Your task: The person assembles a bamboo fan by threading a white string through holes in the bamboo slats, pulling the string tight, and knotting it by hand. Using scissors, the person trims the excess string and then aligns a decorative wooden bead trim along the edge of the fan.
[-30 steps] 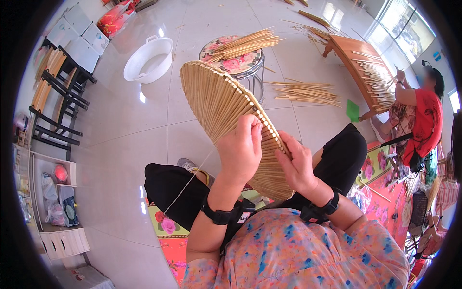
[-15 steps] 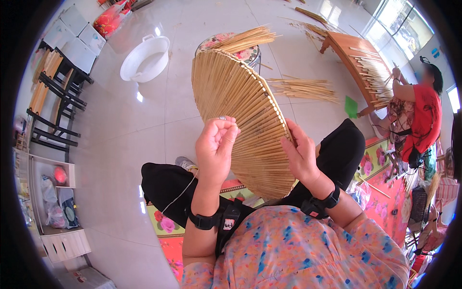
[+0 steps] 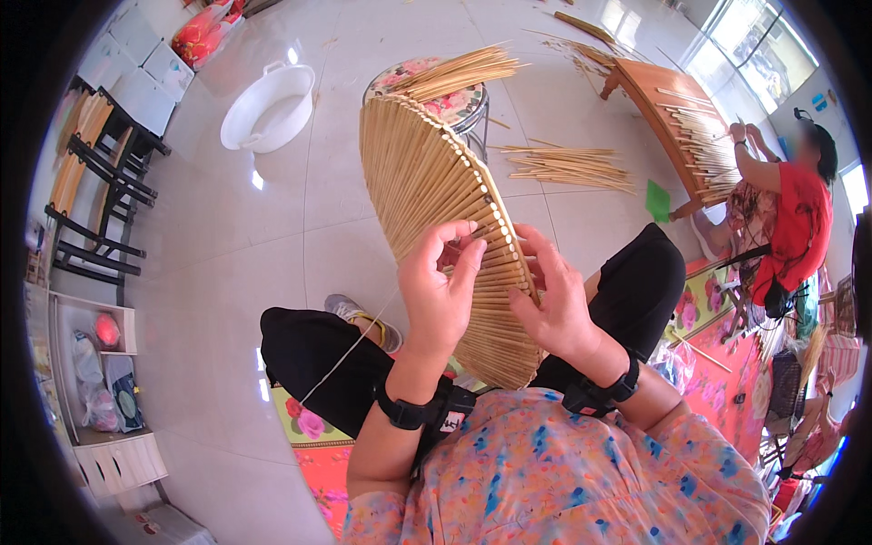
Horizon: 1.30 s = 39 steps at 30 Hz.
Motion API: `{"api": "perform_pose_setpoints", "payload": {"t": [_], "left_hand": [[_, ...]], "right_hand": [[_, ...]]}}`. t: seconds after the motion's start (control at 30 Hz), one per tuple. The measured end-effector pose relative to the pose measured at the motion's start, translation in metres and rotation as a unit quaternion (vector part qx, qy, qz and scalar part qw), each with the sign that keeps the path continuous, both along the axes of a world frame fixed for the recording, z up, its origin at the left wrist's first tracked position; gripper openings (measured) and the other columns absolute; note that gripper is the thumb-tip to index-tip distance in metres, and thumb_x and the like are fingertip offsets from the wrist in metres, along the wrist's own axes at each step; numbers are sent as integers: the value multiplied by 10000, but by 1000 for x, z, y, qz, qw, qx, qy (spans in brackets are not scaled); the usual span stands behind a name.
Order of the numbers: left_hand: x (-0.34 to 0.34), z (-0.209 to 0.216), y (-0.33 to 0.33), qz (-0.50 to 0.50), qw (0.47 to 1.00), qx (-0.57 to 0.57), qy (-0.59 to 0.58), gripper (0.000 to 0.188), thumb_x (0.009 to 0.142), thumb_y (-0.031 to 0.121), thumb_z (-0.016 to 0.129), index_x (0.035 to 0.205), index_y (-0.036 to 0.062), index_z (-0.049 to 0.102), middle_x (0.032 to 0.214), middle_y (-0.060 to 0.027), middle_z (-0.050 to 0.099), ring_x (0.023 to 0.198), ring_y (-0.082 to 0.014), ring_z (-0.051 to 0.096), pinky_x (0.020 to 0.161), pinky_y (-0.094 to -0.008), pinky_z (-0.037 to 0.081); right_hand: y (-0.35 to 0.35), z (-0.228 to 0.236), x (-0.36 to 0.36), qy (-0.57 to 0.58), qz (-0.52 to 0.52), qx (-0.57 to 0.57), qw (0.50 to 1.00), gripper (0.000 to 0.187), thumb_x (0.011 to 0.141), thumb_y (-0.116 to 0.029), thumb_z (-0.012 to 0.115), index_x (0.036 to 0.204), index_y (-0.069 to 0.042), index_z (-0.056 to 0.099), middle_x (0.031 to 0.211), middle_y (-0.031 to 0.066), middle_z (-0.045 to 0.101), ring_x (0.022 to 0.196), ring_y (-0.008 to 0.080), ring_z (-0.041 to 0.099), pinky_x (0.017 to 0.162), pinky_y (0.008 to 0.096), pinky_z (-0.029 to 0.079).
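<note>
One stalk panel [image 3: 409,173], head view: tilted, just beyond shirt [image 3: 581,472]. Right hand [image 3: 565,307] grips rim [image 3: 495,202], thumb on near face. Left hand [image 3: 436,295] over panel, thumb and forefinger close together; cannot tell whether they pinch anything. Thread [image 3: 345,359] slants across left trouser leg [image 3: 304,354]. Stool [image 3: 465,104] bearing stalks [image 3: 459,73] stands beyond panel.

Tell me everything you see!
Straw disc: one, tan, middle
Thread: one, pale, left of disc
Stool: one, flowered, beyond disc
Table: one, brown, upper right
Sticks: many, tan, on stool, table, floor
Tub: one, white, left
Person: one, red top, beside table
Benches: unclear count, black-tan, left
Shelf: one, pale, lower left
Floor mat: count unclear, red-green, underneath
Clutter: uncountable, mixed, far right
Legs: two, black trousers, below
Left hand: one, bare, before disc
Right hand: one, bare, gripping disc's edge
</note>
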<state>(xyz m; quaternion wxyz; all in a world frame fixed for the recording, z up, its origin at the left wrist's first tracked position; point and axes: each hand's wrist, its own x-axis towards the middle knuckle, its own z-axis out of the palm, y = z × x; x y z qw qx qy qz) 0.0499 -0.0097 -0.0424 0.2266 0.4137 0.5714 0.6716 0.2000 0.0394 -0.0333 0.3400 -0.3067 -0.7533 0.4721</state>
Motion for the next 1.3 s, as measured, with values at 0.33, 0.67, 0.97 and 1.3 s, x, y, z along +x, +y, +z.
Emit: {"api": "perform_pose_setpoints", "payload": {"t": [0.33, 0.67, 0.97, 1.3], "left_hand": [[-4, 8, -12, 81, 984, 2, 159, 65, 910, -14, 633, 973, -13, 616, 829, -20, 617, 744, -73, 572, 677, -221, 478], [-38, 16, -68, 136, 986, -14, -92, 62, 974, 43, 517, 957, -3, 555, 857, -20, 581, 752, -64, 522, 694, -204, 432], [-37, 21, -99, 206, 975, -27, -84, 124, 1026, 120, 477, 1007, 8, 525, 953, -57, 611, 875, -106, 571, 813, -258, 469], [-34, 20, -112, 195, 980, -1, -48, 64, 989, 38, 493, 1000, -12, 531, 1013, -102, 608, 883, -126, 585, 803, -254, 491]], "right_hand": [[-19, 1, -23, -14, -4, 120, 993, 692, 698, 17, 603, 1368, 0, 431, 1133, 227, 553, 975, 438, 587, 809, 456, 519], [-50, 1, -58, 141, 115, -8, 983, 647, 713, 28, 602, 1344, 3, 465, 1211, 206, 475, 1085, 384, 494, 934, 418, 452], [-64, 1, -68, 172, 183, -20, 968, 652, 688, -20, 660, 1316, 6, 484, 1213, 216, 471, 1038, 399, 496, 899, 454, 445], [-59, -2, -65, 193, 162, -49, 967, 610, 707, 0, 647, 1295, 22, 488, 1204, 206, 502, 1065, 394, 504, 921, 453, 449]]}}
